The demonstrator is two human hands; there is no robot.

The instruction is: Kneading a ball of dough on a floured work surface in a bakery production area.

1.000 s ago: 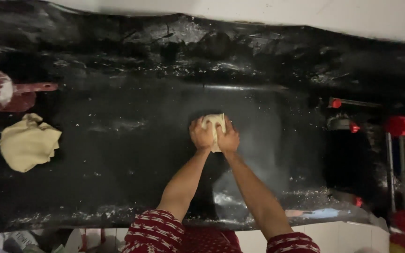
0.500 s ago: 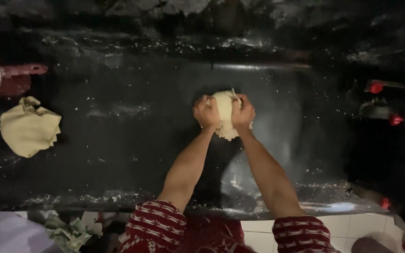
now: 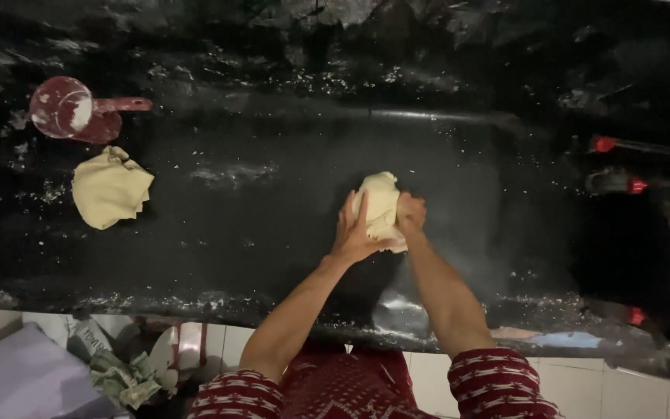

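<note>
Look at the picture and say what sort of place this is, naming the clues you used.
Probably a kitchen or small bakery work counter. Both hands, left hand and right hand, press a lump of dough on a dark, flour-dusted counter; a second dough piece and a red scoop with flour lie nearby.

crumpled printed paper wrappers (image 3: 122, 379) on the floor at lower left, greenish-white, beside a pale flat sheet (image 3: 21, 376)

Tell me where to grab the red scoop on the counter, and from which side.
Take the red scoop by its straight handle, which juts out to the right of the round bowl. Come from the right and above: the handle lies flat and free, while the folded dough sits just below the bowl.
</note>
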